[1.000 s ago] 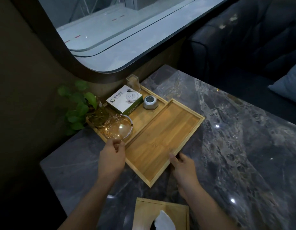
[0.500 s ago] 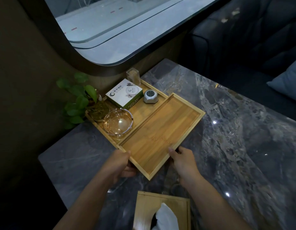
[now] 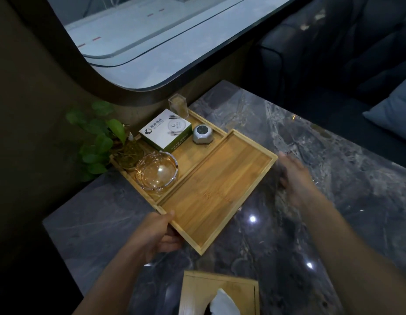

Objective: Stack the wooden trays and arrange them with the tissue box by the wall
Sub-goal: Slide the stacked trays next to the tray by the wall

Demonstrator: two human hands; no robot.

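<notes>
The empty flat wooden tray (image 3: 216,192) lies beside the full wooden tray (image 3: 188,153), not stacked; left hand (image 3: 155,235) fingers pinch its corner, right hand (image 3: 294,178) fingers spread, and the wooden tissue box (image 3: 220,289) waits nearer the person.

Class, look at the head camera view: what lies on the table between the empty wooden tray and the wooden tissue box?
Nothing. In the head view, only bare dark marble table separates the empty wooden tray from the wooden tissue box.

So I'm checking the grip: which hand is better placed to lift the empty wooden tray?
Left. The left hand already grips the empty tray at its near corner; the right hand looks blurred and open beside the far edge.
</notes>
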